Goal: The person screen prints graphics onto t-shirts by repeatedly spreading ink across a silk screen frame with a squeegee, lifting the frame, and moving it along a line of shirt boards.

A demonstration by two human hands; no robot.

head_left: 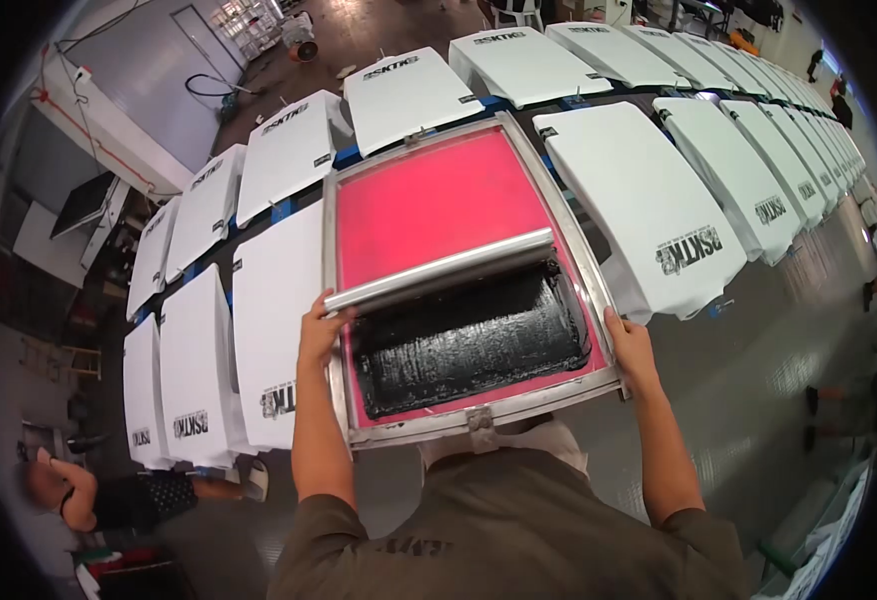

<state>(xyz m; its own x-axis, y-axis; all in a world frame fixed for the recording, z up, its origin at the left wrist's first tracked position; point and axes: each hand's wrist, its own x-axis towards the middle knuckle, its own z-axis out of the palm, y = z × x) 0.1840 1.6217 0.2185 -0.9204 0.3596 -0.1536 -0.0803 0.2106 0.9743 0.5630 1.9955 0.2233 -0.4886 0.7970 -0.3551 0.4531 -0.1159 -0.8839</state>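
A screen printing frame (611,290) with pink mesh (439,205) lies in front of me, over the row of shirts. Glossy black ink (469,345) covers the near part of the mesh. Across the middle rests a squeegee (439,270) with a silver metal bar, just beyond the ink. My left hand (321,330) is closed on the frame's left side, its fingers close to the squeegee's left end; whether they touch it I cannot tell. On the right side of the frame, my right hand (631,348) is wrapped round the rail near the close corner.
White printed shirts (649,200) lie on boards in two long rows, curving left and right. Another person (69,490) is at the lower left. A doorway wall (169,80) stands at the far left, and grey floor (739,370) shows at right.
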